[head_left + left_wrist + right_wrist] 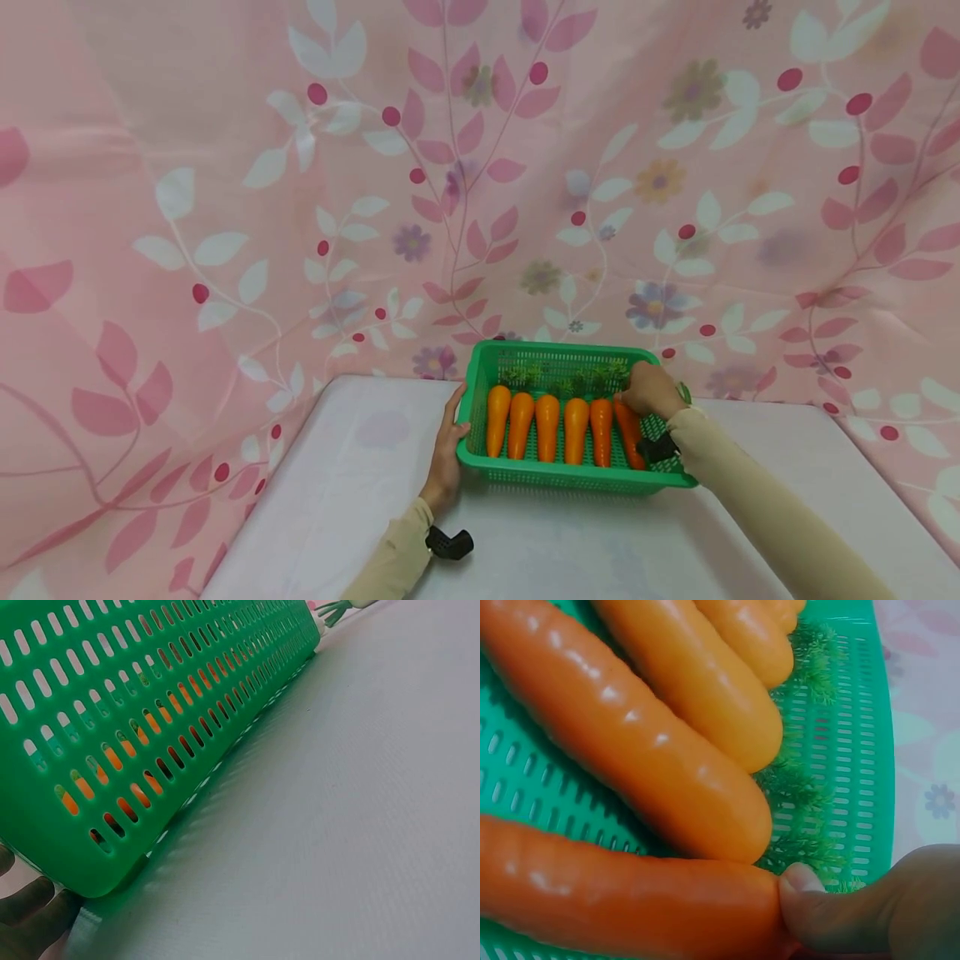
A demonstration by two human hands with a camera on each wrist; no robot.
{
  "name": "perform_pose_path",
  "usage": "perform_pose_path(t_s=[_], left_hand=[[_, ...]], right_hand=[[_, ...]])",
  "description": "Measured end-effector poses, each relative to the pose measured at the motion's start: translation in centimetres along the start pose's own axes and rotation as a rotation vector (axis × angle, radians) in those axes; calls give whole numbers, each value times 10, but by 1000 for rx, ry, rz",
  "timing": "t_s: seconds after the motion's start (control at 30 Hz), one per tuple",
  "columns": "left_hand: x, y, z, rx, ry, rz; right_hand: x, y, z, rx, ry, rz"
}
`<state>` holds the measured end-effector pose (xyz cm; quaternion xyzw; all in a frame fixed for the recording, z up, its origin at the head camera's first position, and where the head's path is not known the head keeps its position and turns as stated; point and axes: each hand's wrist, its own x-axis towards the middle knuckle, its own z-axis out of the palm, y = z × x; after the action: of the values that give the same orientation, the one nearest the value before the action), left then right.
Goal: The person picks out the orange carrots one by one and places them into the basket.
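Several orange carrots (547,429) with leafy green tops (570,383) lie side by side in a green plastic basket (570,477). At the basket's right end, my right hand (648,390) pinches the thick end of the rightmost carrot (630,904), which slants a little against its neighbours. The thumb (817,900) presses on that end; the other fingers are hidden. My left hand (446,454) rests against the outside of the basket's left end, its fingers straight along the wall. Close to the bottom corner, fingers (30,907) show in the left wrist view.
The basket stands on a white-covered table (360,475), near its back edge. A pink floral cloth (480,208) hangs behind. Beyond the basket's far end, green stalks (334,609) with a pale base lie on the table. Black straps (450,543) sit on both wrists.
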<state>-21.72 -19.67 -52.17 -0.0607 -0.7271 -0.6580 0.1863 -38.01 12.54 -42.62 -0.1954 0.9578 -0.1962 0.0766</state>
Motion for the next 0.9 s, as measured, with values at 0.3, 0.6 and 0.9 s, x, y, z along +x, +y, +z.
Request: perform_pose_path(t_s=[0.3,0.6,0.9], left_hand=[[1,-1,0,-3,-5,3],[-5,-1,-1,-5,7,-20],[-2,1,1,2,7,-3]], right_hand=[[-2,-2,4,-42,86,1],[-3,-3,19,-56,122,-38],[1,-2,19,-96,115,-20]])
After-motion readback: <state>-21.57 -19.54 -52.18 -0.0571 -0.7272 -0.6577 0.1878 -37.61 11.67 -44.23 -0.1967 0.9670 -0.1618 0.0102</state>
